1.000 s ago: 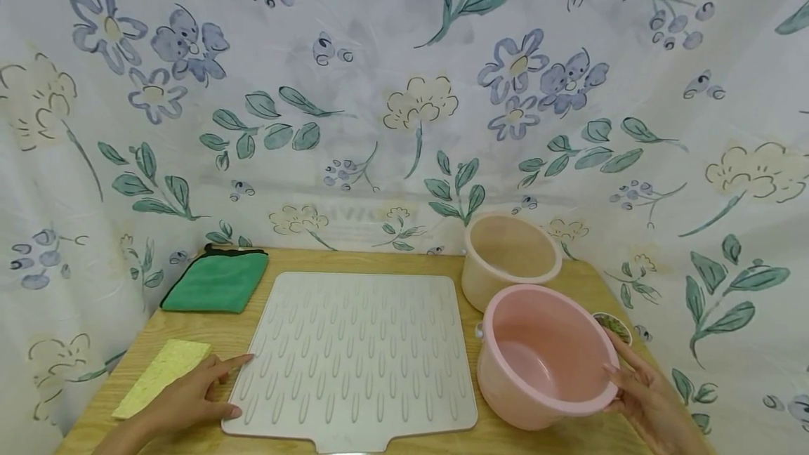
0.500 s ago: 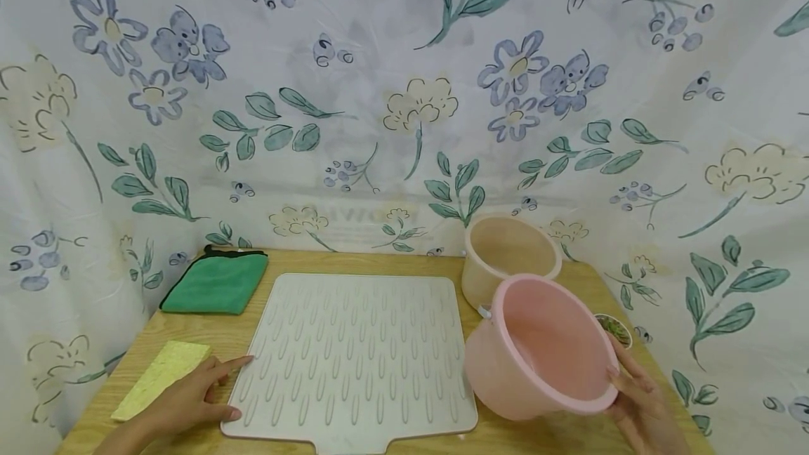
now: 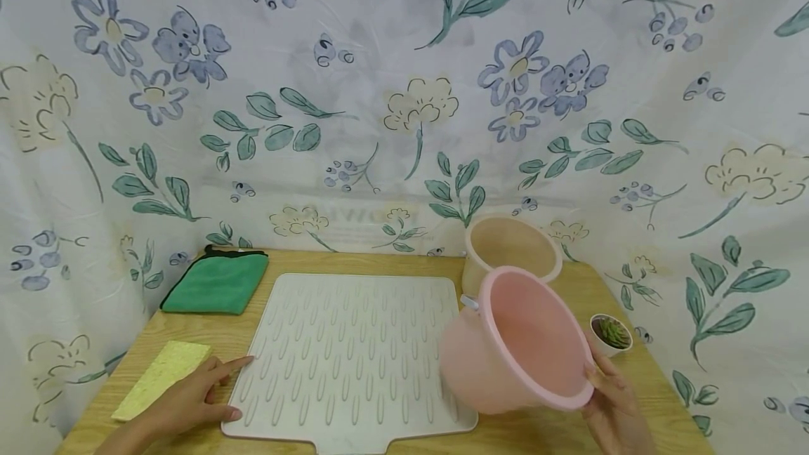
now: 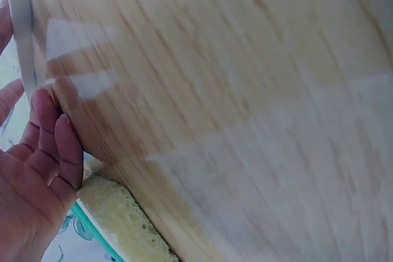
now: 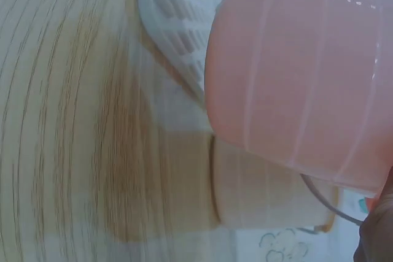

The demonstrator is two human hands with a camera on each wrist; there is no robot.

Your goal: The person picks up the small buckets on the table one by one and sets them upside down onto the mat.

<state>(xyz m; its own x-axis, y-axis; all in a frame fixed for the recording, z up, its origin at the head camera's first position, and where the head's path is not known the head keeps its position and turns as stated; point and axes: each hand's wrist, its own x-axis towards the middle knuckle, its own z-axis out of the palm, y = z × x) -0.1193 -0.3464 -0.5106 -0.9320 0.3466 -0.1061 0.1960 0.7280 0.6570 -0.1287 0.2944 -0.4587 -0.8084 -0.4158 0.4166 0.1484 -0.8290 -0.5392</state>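
My right hand (image 3: 614, 402) grips the rim of a pink bucket (image 3: 487, 364) at its right side. The bucket tilts, its mouth facing up and right and its base above the right edge of the white drying mat (image 3: 354, 343). In the right wrist view, the bucket (image 5: 295, 78) hangs off the table with its wire handle showing below. My left hand (image 3: 186, 399) rests at the mat's left edge, thumb and forefinger extended and touching it. From the left wrist, the other fingers of the left hand (image 4: 37, 170) look loosely bent with nothing in them.
A beige bucket (image 3: 477, 276) stands behind the pink one. At the right edge is a small potted succulent (image 3: 610, 334). A yellow sponge cloth (image 3: 161, 378) lies beside the left hand, with a green zip pouch (image 3: 218, 283) farther back. A floral curtain (image 3: 379, 90) closes off the wooden table.
The right hand has lifted the pink bucket, tilted it and carried it left over the mat's edge. The potted plant has come into fuller view. The left hand stays put.
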